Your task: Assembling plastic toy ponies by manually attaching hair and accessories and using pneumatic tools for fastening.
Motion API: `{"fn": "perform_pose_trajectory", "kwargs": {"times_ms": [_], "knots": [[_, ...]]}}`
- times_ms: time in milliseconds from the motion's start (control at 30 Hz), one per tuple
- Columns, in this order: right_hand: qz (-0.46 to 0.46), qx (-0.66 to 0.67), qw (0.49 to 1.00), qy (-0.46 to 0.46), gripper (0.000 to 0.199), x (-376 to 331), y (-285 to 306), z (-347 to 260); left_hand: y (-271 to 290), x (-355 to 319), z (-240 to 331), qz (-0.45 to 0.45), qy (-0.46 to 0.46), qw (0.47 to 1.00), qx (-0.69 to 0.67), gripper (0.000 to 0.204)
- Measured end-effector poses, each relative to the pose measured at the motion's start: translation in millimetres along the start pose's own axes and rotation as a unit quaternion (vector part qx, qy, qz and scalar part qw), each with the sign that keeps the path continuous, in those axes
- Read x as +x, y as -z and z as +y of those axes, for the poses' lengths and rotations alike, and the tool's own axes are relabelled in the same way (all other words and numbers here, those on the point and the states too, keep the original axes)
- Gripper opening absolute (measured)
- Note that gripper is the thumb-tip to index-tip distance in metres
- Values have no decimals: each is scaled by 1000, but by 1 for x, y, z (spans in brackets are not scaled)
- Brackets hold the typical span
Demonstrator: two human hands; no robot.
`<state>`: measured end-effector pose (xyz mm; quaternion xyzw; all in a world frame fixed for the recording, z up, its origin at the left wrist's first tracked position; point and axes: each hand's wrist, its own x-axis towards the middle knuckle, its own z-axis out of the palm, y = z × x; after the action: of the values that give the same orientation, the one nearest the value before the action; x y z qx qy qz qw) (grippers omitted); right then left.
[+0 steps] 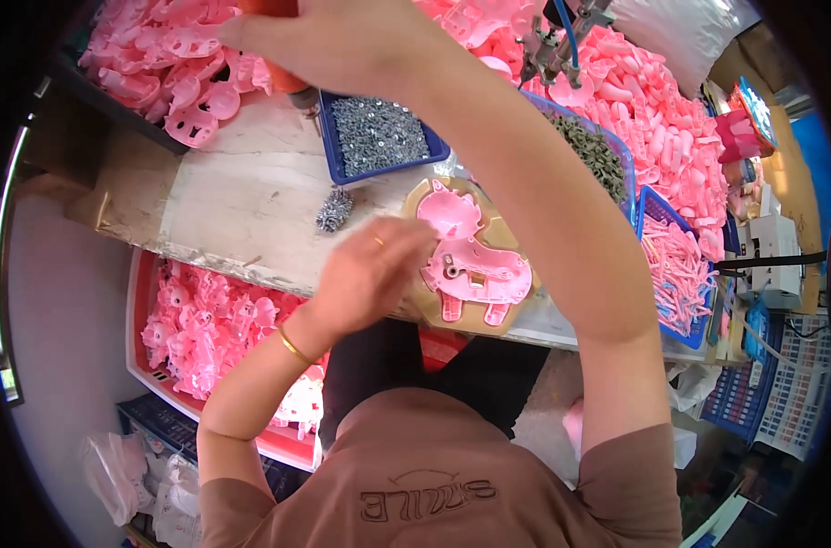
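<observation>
My right hand (342, 41) is wrapped round an orange power screwdriver (287, 78) at the top of the view, its metal tip pointing down beside the screw tray. My right arm reaches across the bench. A pink animal-shaped plastic shell (477, 274) lies hollow side up in a tan fixture (415, 306), with a rounded pink head piece (450, 215) above its body. At the left edge of the shell is my left hand (365, 274), its fingers bent and smeared by motion; whether they hold anything is unclear. A bristling clump of screws (334, 210) sits on the bench nearby.
A blue tray (379, 137) holds small silver screws. Another blue tray (589, 151) holds dark small parts, and a blue basket (676, 265) thin pink pieces. Pink parts (653, 119) heap at the back. A red crate (223, 329) of pink parts stands below the bench's left edge.
</observation>
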<state>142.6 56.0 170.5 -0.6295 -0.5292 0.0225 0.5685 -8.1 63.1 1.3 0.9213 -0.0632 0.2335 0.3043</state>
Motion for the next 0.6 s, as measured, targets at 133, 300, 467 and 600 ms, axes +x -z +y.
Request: {"fn": "perform_pose_trajectory", "kwargs": {"times_ms": [133,300,467,600], "knots": [[-61,65,992,-86,55,-2,15,12,35,18,-60,56,41,982,176,16],[-61,114,978,-166,50,-25,27,13,46,67,-96,-64,21,938,339,17],[-51,124,976,-170,46,-38,38,24,25,93,-95,-195,22,885,422,18],[-70,140,963,-220,41,-43,54,21,20,89,-97,-137,28,924,356,7]]}}
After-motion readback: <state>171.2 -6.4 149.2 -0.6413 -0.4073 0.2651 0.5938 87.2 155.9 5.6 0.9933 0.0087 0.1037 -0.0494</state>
